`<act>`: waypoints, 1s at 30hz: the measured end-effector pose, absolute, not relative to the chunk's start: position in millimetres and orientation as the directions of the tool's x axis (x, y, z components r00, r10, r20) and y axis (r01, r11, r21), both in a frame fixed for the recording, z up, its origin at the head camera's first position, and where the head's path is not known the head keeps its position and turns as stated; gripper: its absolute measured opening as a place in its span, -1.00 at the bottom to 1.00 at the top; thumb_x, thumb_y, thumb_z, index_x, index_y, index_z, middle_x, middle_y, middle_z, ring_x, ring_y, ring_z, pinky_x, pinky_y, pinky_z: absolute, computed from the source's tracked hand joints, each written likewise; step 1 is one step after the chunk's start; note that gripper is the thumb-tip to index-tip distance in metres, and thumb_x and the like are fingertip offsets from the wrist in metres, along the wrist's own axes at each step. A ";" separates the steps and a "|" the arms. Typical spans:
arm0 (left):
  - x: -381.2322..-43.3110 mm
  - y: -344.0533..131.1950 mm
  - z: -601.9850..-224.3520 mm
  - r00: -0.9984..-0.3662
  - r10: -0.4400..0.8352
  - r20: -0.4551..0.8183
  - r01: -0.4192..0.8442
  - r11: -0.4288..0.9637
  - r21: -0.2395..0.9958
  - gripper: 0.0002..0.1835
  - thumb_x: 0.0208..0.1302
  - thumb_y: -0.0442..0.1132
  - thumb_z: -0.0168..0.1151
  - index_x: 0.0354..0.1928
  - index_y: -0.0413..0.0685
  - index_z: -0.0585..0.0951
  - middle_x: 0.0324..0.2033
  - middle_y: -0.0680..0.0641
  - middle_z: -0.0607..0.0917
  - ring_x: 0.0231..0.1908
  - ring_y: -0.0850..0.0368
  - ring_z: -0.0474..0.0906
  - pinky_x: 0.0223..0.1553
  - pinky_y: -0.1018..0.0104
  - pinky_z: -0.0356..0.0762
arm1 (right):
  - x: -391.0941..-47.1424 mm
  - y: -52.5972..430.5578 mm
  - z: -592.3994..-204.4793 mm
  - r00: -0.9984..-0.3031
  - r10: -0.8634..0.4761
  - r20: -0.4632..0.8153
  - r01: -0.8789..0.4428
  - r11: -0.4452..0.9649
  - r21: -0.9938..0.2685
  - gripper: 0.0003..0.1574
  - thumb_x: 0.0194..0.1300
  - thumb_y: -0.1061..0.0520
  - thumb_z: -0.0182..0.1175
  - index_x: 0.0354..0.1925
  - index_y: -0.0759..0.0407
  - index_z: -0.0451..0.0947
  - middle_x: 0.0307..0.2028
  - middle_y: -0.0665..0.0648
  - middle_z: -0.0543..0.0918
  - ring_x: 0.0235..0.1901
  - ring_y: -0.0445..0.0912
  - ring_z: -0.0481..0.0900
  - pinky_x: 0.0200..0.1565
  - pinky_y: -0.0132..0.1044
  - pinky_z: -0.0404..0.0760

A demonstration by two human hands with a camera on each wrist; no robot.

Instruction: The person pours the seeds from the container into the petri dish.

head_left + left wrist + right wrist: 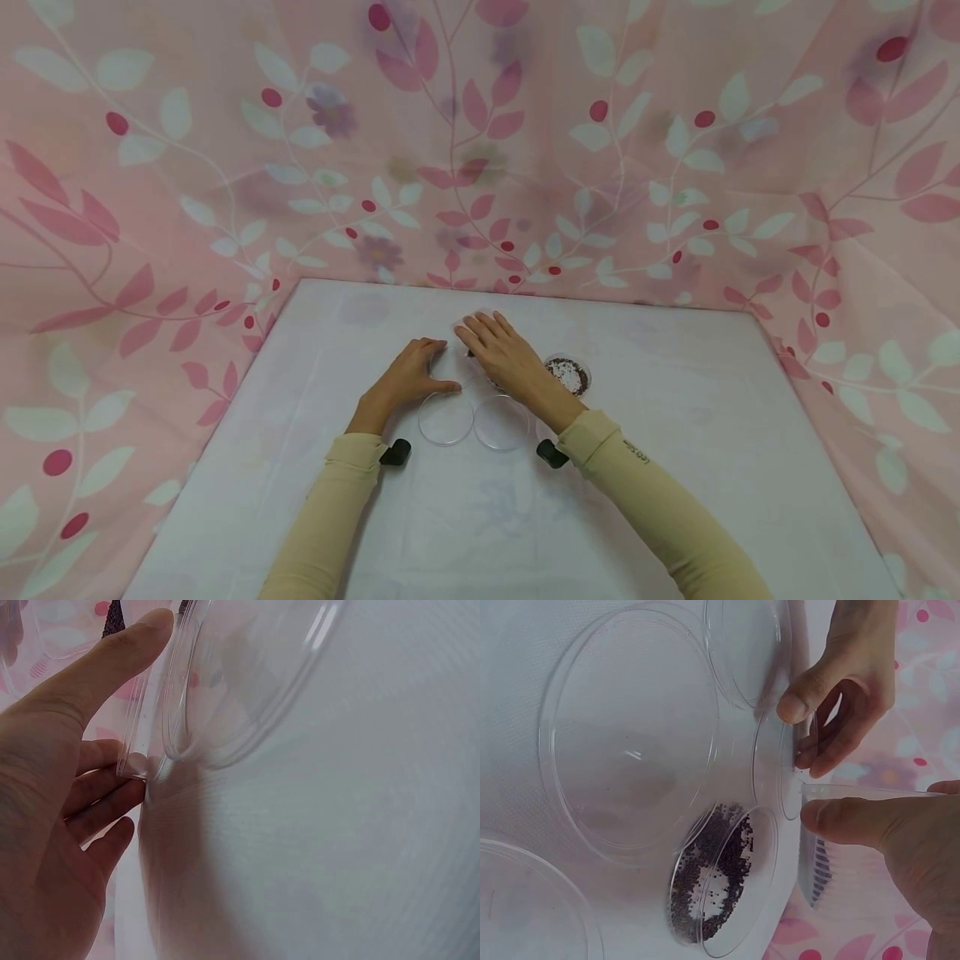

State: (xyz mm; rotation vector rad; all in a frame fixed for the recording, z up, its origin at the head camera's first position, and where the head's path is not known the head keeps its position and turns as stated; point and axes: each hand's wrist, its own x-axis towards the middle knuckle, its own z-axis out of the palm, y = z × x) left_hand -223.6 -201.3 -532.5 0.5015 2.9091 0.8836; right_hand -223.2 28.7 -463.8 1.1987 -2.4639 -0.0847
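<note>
My left hand (408, 377) curves round the rim of a clear petri dish (769, 765), thumb on the near side and fingers behind. Above that dish's far side, my right hand (504, 354) holds a clear plastic container (870, 855) tilted, its thumb (840, 819) along the edge. Dark grains (112, 621) show in the container near the left thumb. Close by the held dish, partly under the right hand, stands a petri dish of dark grains (724, 881). Another grain-filled dish (567, 375) sits right of the right wrist.
Two clear petri dishes, the left one (446, 418) and the right one (502, 422), lie in front of the hands. A further dish is partly hidden by the right forearm. The white-covered table (480, 525) meets pink leaf-patterned cloth (465, 167) at the back and sides.
</note>
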 end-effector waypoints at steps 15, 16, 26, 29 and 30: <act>-225.3 -199.6 -534.2 -0.942 0.332 0.049 0.306 0.790 0.531 0.04 -0.13 0.29 0.52 0.33 -0.21 0.43 0.23 -0.20 0.52 0.26 -0.10 0.41 0.35 0.01 0.36 | -223.4 31.9 -465.2 -0.544 -0.773 0.328 -0.737 0.626 0.253 -0.25 0.33 0.23 0.25 0.41 0.10 0.23 0.36 0.17 0.41 0.40 0.08 0.33 0.46 0.01 0.21; -225.2 -199.6 -534.0 -0.942 0.332 0.049 0.306 0.790 0.531 0.04 -0.12 0.28 0.52 0.33 -0.22 0.44 0.23 -0.21 0.53 0.26 -0.11 0.41 0.35 0.00 0.36 | -223.1 32.2 -464.8 -0.544 -0.772 0.328 -0.738 0.626 0.252 -0.24 0.33 0.24 0.25 0.42 0.11 0.23 0.36 0.17 0.41 0.40 0.08 0.33 0.47 0.01 0.21; -224.2 -199.0 -531.7 -0.938 0.342 0.054 0.315 0.781 0.538 0.02 -0.11 0.24 0.53 0.32 -0.25 0.44 0.22 -0.22 0.53 0.26 -0.13 0.41 0.33 -0.02 0.37 | -224.7 33.8 -466.5 -0.535 -0.774 0.337 -0.740 0.623 0.256 -0.21 0.30 0.23 0.27 0.42 0.12 0.23 0.35 0.18 0.41 0.40 0.08 0.32 0.46 0.01 0.22; -223.8 -199.1 -531.7 -0.939 0.339 0.050 0.311 0.782 0.540 0.02 -0.11 0.23 0.54 0.33 -0.23 0.43 0.23 -0.21 0.52 0.26 -0.13 0.41 0.33 -0.02 0.37 | -224.7 34.5 -466.4 -0.535 -0.775 0.336 -0.739 0.622 0.258 -0.21 0.30 0.24 0.27 0.42 0.12 0.22 0.36 0.18 0.40 0.40 0.09 0.32 0.46 0.01 0.22; -223.7 -199.1 -531.9 -0.940 0.338 0.050 0.310 0.782 0.540 0.02 -0.11 0.23 0.54 0.33 -0.23 0.43 0.23 -0.21 0.52 0.26 -0.13 0.41 0.33 -0.02 0.37 | -224.6 34.7 -466.2 -0.537 -0.775 0.334 -0.739 0.623 0.258 -0.20 0.30 0.24 0.27 0.43 0.12 0.22 0.36 0.18 0.40 0.40 0.09 0.32 0.46 0.01 0.22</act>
